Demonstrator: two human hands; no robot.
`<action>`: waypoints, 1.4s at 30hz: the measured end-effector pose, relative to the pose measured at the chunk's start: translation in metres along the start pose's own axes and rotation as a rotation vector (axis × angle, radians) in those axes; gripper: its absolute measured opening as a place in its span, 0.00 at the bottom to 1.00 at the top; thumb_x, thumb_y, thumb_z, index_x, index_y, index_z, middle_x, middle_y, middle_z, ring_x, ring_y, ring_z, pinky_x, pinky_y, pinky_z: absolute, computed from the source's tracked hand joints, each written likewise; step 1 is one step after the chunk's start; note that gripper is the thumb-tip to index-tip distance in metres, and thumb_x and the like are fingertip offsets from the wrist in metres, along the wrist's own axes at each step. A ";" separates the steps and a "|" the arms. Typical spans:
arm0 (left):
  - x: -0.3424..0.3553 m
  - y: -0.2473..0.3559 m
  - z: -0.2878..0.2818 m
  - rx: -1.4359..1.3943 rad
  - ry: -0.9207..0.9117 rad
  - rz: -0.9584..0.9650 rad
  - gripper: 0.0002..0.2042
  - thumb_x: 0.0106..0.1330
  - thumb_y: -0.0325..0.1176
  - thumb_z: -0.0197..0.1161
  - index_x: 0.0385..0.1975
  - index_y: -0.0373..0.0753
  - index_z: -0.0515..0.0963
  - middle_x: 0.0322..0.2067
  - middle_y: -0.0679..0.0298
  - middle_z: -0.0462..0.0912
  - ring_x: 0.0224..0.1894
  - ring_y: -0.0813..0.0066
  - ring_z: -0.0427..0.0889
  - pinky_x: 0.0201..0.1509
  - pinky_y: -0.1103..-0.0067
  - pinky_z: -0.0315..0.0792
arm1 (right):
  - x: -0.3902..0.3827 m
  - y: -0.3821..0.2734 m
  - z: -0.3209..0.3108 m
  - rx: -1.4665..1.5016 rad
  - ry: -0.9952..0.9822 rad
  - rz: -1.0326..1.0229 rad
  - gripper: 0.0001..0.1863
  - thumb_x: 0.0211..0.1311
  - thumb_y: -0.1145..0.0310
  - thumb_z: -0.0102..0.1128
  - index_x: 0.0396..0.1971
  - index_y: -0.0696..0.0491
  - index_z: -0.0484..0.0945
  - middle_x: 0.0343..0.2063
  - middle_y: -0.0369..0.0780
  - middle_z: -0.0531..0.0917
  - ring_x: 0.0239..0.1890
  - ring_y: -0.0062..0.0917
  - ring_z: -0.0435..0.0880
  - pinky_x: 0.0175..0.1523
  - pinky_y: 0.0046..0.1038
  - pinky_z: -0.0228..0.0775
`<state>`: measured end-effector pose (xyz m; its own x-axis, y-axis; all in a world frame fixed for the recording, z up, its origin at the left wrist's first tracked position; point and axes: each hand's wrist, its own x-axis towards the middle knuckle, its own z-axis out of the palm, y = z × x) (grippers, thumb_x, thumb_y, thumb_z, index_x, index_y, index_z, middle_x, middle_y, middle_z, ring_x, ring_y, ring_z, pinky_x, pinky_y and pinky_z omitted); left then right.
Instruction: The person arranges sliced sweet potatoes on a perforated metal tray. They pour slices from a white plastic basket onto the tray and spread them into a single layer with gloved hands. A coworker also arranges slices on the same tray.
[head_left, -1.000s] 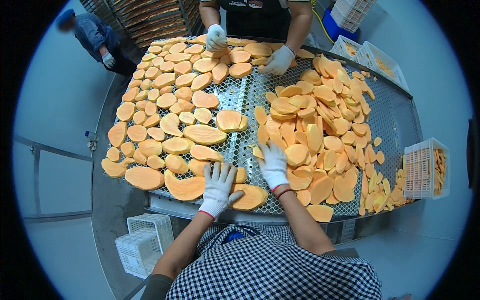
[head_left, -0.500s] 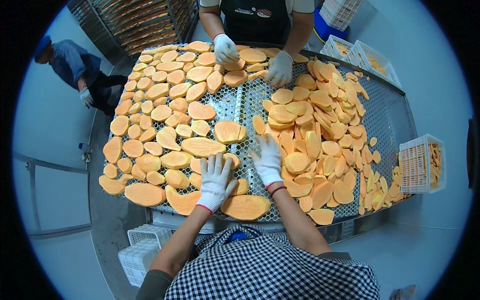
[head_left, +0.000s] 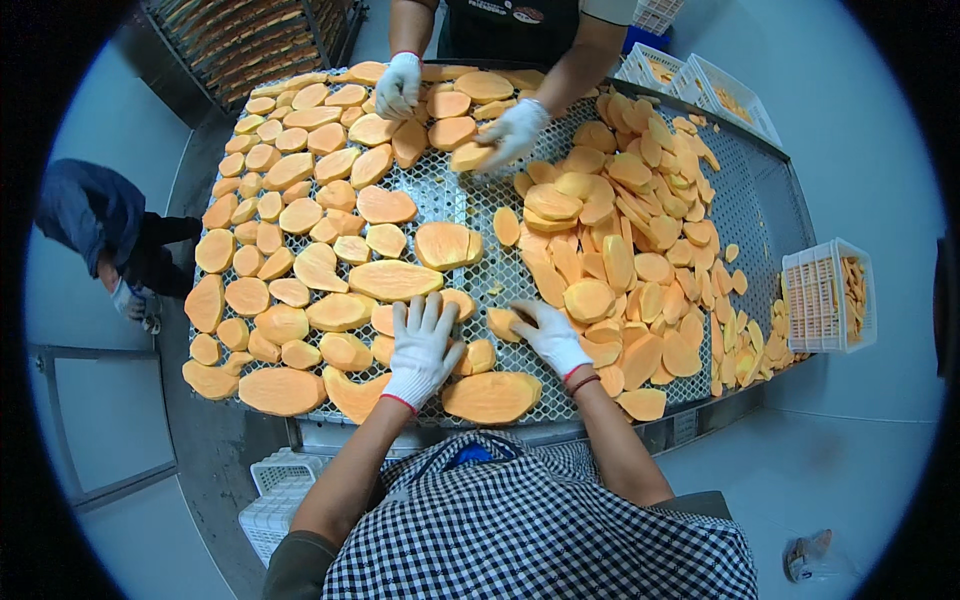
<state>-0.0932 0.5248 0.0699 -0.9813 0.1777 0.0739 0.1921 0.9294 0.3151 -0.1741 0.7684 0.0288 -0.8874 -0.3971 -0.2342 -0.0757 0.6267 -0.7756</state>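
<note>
Orange sweet potato slices (head_left: 396,280) lie spread side by side on a wire mesh tray (head_left: 470,340) to the left. A heaped pile of slices (head_left: 640,270) covers the right part. My left hand (head_left: 423,350), in a white knitted glove, rests with fingers stretched out over slices near the front. Just right of it, my gloved right hand (head_left: 552,338) grips a small sweet potato slice (head_left: 503,323) at the pile's left edge. A large oval slice (head_left: 491,397) lies in front, between my wrists.
Across the table a co-worker's gloved hands (head_left: 515,133) handle slices; one holds a slice (head_left: 470,156). White crates stand at the right (head_left: 815,300), far right (head_left: 725,95) and lower left (head_left: 285,490). Another person (head_left: 100,225) is at the left, near a loaded rack (head_left: 255,45).
My right hand has come down the mesh and taken hold of a small slice. My left hand stays over the same slices. The co-worker's right-side hand has moved left with a slice.
</note>
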 end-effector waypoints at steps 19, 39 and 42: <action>0.016 0.017 0.028 0.060 -0.039 0.051 0.30 0.66 0.47 0.61 0.66 0.44 0.68 0.67 0.46 0.61 0.71 0.43 0.55 0.75 0.47 0.41 | 0.040 -0.005 -0.015 -0.530 0.194 -0.252 0.19 0.54 0.62 0.69 0.47 0.46 0.81 0.44 0.38 0.83 0.48 0.36 0.79 0.55 0.40 0.69; 0.009 0.004 0.026 0.008 -0.126 0.034 0.28 0.67 0.45 0.61 0.66 0.42 0.69 0.70 0.43 0.58 0.74 0.40 0.51 0.77 0.48 0.38 | 0.062 -0.020 -0.001 -0.387 0.322 -0.619 0.25 0.53 0.59 0.70 0.53 0.46 0.80 0.58 0.46 0.75 0.64 0.44 0.71 0.69 0.46 0.62; 0.006 0.008 0.027 -0.015 -0.111 -0.001 0.29 0.65 0.44 0.63 0.65 0.42 0.69 0.70 0.43 0.58 0.73 0.39 0.51 0.77 0.48 0.39 | 0.013 -0.011 -0.060 -0.449 0.488 -0.181 0.34 0.46 0.52 0.75 0.56 0.45 0.78 0.53 0.46 0.76 0.61 0.42 0.72 0.67 0.45 0.62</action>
<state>-0.0980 0.5423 0.0476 -0.9768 0.2119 -0.0311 0.1902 0.9250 0.3290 -0.2122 0.7960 0.0693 -0.9385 -0.2401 0.2483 -0.3295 0.8381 -0.4347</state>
